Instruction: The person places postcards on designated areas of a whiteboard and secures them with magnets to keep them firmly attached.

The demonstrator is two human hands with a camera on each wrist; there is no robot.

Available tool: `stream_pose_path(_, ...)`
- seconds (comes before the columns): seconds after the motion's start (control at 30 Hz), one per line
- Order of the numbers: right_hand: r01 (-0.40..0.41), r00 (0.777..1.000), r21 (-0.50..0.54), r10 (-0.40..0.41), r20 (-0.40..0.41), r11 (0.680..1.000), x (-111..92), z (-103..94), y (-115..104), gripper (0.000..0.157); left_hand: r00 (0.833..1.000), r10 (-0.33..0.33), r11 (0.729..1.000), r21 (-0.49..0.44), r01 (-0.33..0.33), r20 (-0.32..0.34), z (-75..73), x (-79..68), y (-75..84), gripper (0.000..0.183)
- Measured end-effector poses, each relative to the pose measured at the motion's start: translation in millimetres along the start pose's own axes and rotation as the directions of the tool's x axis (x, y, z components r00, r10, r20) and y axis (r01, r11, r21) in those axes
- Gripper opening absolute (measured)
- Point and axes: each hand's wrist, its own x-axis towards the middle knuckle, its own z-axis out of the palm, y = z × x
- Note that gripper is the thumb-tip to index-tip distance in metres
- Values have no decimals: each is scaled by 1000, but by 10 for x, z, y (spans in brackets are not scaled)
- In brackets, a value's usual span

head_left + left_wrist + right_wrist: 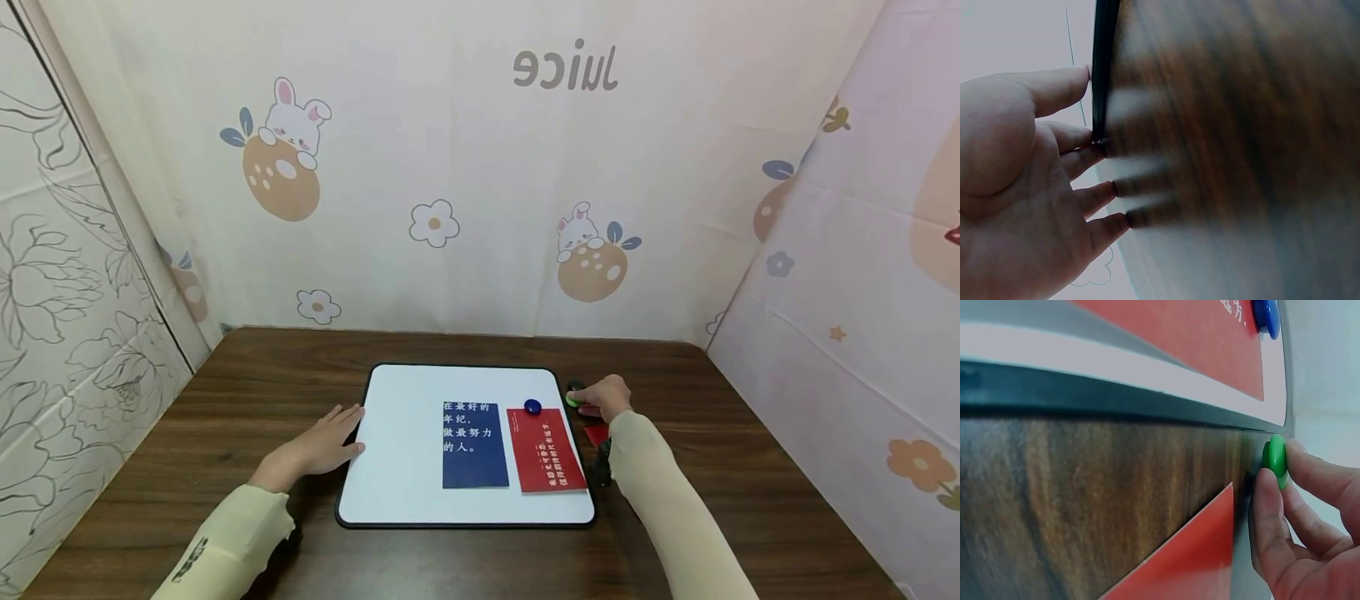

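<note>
A whiteboard [401, 467] with a black frame lies on the table. At its left edge my left hand [318, 443] rests with fingers straight, and in the left wrist view the fingertips touch the black frame [1105, 69]. Beyond the board's right edge, my right hand [606, 397] pinches a round green magnet [1277, 457] between thumb and fingers. On the board are a blue card [476, 467] with white writing and, to its right, a slightly turned red card [546, 433]. A blue magnet [532, 407] sits at the red card's top edge.
Another red card [1197, 550] lies on the table right of the board, partly hidden by the right arm. A dark round piece [575, 386] is just behind the right fingers. The brown wooden table [300, 358] meets a printed curtain [450, 283] at the back.
</note>
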Motion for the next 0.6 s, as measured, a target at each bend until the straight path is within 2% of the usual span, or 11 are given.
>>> stream_pose_path(0.4,-56,998,114,52,42,992,43,-71,16,55,1000,1,1000,-8,-1,16,0,-12,4,62)
stream_pose_path(0.6,-62,996,151,53,66,987,-22,-111,-10,48,1000,-6,1000,-1,6,13,3,-3,-1,62)
